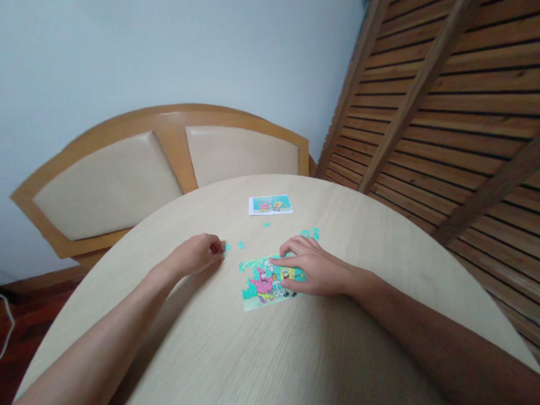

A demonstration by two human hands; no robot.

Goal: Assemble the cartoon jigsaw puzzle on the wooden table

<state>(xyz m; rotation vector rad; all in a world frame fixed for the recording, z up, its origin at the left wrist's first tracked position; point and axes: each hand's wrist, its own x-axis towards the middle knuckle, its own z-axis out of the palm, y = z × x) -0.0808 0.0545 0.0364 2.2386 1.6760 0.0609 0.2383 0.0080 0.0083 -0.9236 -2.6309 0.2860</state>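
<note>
A partly assembled jigsaw puzzle with cartoon figures on a teal ground lies in front of me, its upper and left edges uneven. My right hand rests over its right side, fingers spread and hiding part of the picture. To the upper left of the puzzle, my left hand has its fingers curled together at a small teal jigsaw piece, apparently pinching it. Another loose piece lies just right of those fingertips. More loose pieces sit beyond my right hand, and a single piece lies farther back.
A picture card showing the same figures lies toward the far side of the round wooden table. Behind the table stands a padded bench back against the wall. Wooden slats rise on the right; a white cable hangs at left.
</note>
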